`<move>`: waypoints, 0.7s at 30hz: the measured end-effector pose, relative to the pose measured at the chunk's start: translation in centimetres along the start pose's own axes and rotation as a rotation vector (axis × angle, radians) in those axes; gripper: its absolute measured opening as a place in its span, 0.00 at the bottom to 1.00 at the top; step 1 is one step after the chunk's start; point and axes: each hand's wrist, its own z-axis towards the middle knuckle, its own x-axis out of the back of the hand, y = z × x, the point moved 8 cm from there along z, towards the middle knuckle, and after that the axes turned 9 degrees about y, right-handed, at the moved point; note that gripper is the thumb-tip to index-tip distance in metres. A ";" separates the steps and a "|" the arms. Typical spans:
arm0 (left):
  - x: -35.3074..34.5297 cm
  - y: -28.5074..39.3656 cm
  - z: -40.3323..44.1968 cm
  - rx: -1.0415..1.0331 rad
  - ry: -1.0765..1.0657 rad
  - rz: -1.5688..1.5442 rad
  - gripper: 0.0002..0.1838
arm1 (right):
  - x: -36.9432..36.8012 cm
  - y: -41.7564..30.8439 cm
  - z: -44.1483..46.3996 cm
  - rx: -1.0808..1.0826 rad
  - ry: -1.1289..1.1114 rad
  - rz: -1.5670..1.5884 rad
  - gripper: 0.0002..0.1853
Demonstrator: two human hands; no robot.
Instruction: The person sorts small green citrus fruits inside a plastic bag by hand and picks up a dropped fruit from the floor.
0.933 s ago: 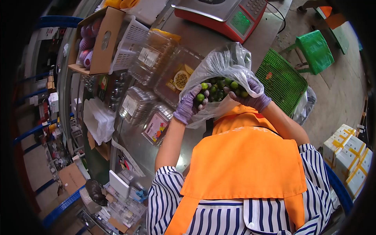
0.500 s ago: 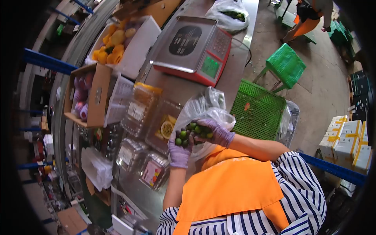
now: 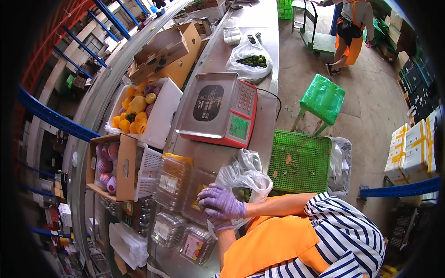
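Note:
My right hand (image 3: 223,202), in a purple knit glove, lies curled over my left hand (image 3: 219,223) in the matching glove. The left hand's fingers are mostly hidden beneath it, and whatever lies between the palms does not show. Beside and under my right wrist is a clear plastic bag (image 3: 252,178) with small round green fruits (image 3: 241,193) at its mouth. The hands are above a clear clamshell box (image 3: 197,178) on the metal table. Two smaller clamshell boxes, one with a pink label (image 3: 191,246), sit near the left wrist.
A red-sided scale (image 3: 213,106) stands farther along the metal table (image 3: 266,106), with another bag of green fruits (image 3: 252,61) behind it. Left are a foam box of yellow fruits (image 3: 163,111) and a carton of netted fruits (image 3: 124,167). Right are a green crate (image 3: 299,160), a stool (image 3: 323,98) and another person (image 3: 351,28).
Green fruits showed in both hands before; now my right hand has come over the left and covers them. The view has tilted up, and the person behind has shifted.

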 end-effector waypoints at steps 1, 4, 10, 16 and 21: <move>1.6 -0.3 -0.2 0.007 0.062 0.063 0.27 | -0.4 -0.2 0.2 0.076 -0.011 0.035 0.17; 2.3 -0.6 -0.4 0.027 0.123 0.073 0.26 | -0.3 -1.1 0.4 0.151 -0.028 -0.002 0.18; -1.9 -0.7 -0.9 0.012 0.190 0.075 0.21 | -1.9 -0.9 0.0 0.213 -0.116 -0.070 0.17; -7.9 0.3 -1.3 -0.121 0.236 0.518 0.24 | -1.2 -1.2 0.2 0.139 -0.104 -0.062 0.19; -5.0 -1.2 -1.2 -0.119 0.215 0.379 0.22 | -1.5 -1.0 0.4 0.102 -0.144 -0.042 0.19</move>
